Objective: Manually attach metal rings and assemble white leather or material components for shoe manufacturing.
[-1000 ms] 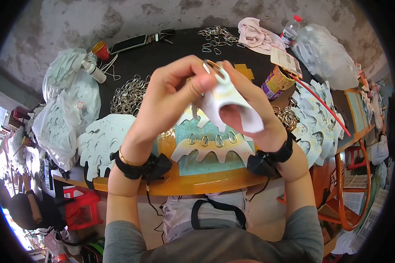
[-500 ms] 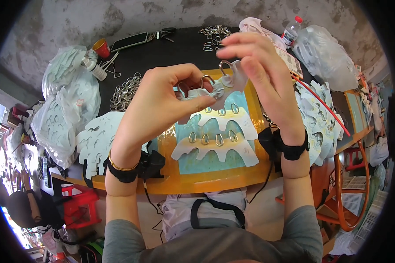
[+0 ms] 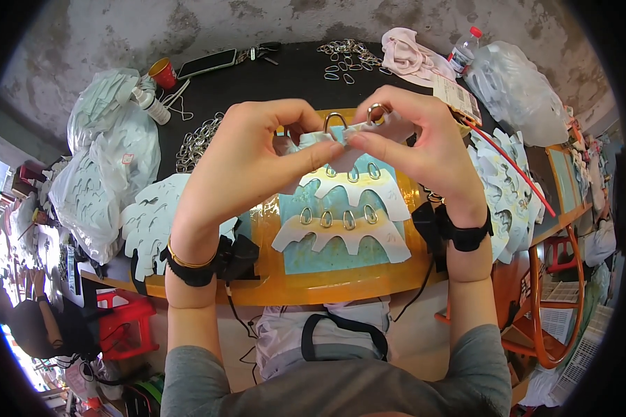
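A pale, scallop-edged strip point(image 3: 339, 164) with metal oval rings along its top is held up above the table. My left hand point(image 3: 268, 142) pinches it between thumb and fingers, on the left part. The thumb and bent fingers of my right hand point(image 3: 428, 132) are closed on its right part. One ring point(image 3: 334, 117) stands up between the hands, and another ring point(image 3: 378, 110) shows at my right fingers. Fingers hide much of the strip. Below lie two similar strips, an upper one point(image 3: 379, 190) and a lower one point(image 3: 334, 240), each with several rings.
A pale blue mat point(image 3: 313, 265) lies on an amber sheet point(image 3: 268, 286). Ring piles lie left point(image 3: 200, 142) and at the back point(image 3: 351, 57). Pale cut pieces sit at left point(image 3: 156, 215) and right point(image 3: 504, 187), near a red stick point(image 3: 511, 165) and plastic bags point(image 3: 515, 94).
My right hand has come down and left from above the strip, its spread fingers closing on the strip's right part. My left hand keeps its hold with little movement.
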{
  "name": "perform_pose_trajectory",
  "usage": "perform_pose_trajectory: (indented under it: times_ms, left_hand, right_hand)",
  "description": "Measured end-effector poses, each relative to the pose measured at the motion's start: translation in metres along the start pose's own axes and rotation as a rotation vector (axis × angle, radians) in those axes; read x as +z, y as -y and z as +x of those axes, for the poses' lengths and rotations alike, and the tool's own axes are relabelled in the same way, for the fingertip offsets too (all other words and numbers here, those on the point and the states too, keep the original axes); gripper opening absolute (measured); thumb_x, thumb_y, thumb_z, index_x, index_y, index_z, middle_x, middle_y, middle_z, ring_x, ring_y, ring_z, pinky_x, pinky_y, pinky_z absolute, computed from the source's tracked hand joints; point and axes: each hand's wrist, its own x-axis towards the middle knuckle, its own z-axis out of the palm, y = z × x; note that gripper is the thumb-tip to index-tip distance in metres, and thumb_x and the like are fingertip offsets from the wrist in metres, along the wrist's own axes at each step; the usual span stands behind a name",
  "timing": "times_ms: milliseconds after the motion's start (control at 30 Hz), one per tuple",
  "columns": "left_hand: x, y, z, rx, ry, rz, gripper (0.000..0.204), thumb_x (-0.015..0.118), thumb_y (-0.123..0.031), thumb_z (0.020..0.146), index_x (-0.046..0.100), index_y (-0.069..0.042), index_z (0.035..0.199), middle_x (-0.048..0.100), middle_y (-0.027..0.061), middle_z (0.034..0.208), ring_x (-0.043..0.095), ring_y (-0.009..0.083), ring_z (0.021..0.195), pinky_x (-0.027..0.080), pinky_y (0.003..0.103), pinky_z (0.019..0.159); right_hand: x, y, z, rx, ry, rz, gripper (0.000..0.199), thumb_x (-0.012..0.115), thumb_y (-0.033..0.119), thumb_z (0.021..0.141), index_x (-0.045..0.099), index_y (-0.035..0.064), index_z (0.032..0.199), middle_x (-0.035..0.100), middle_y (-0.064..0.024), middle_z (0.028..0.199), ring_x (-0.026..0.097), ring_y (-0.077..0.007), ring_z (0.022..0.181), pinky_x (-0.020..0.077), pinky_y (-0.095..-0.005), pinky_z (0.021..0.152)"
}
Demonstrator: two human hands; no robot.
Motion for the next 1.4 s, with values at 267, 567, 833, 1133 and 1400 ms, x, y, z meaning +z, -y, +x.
perform_pose_trajectory:
  times_ms: [267, 567, 833, 1133, 1400]
  left_hand:
    - [0.009, 0.004, 0.000, 0.240, -0.156, 0.202, 0.014, 0.070, -0.011, 0.072, 0.062, -0.002, 0.080, 0.059, -0.0013, 0.071, 0.046, 0.0022, 0.056, 0.034, 0.017, 0.048]
    - [0.012, 0.005, -0.002, 0.388, -0.306, 0.355, 0.016, 0.073, -0.012, 0.067, 0.061, -0.003, 0.073, 0.054, 0.0019, 0.066, 0.047, 0.0126, 0.062, 0.035, 0.025, 0.056]
    - [0.016, -0.002, -0.003, 0.403, -0.327, 0.412, 0.020, 0.074, -0.014, 0.066, 0.059, -0.003, 0.073, 0.055, 0.0027, 0.067, 0.048, 0.0172, 0.063, 0.037, 0.027, 0.060]
    - [0.018, 0.000, 0.000, 0.495, -0.393, 0.461, 0.013, 0.068, -0.009, 0.073, 0.058, -0.001, 0.075, 0.056, 0.0050, 0.071, 0.049, 0.0129, 0.064, 0.038, 0.025, 0.058]
    - [0.009, 0.001, 0.002, 0.108, 0.045, -0.392, 0.012, 0.062, -0.011, 0.084, 0.057, -0.001, 0.085, 0.057, -0.0015, 0.077, 0.045, 0.0017, 0.060, 0.034, 0.017, 0.050]
  right_hand:
    - [0.002, 0.000, 0.001, -0.026, -0.031, -0.044, 0.020, 0.069, 0.016, 0.075, 0.062, -0.0020, 0.081, 0.061, -0.0061, 0.069, 0.056, -0.0103, 0.068, 0.0437, -0.0243, 0.062]
    - [0.011, 0.009, -0.002, -0.099, -0.151, -0.101, 0.011, 0.063, 0.008, 0.073, 0.062, -0.0006, 0.079, 0.061, -0.0101, 0.070, 0.058, -0.0187, 0.063, 0.0448, -0.0284, 0.062]
    - [0.014, -0.004, -0.001, -0.208, -0.246, -0.235, 0.013, 0.064, 0.010, 0.068, 0.063, 0.0022, 0.078, 0.060, -0.0077, 0.066, 0.054, -0.0197, 0.057, 0.0404, -0.0288, 0.060]
    - [0.019, -0.001, -0.002, -0.334, -0.389, -0.489, 0.010, 0.064, 0.008, 0.065, 0.061, 0.0027, 0.073, 0.057, -0.0053, 0.062, 0.052, -0.0170, 0.056, 0.0384, -0.0274, 0.059]
    - [-0.001, 0.004, -0.005, 0.211, -0.057, 0.326, 0.011, 0.058, 0.012, 0.075, 0.062, 0.0028, 0.080, 0.057, 0.0004, 0.067, 0.050, -0.0044, 0.065, 0.0391, -0.0214, 0.062]
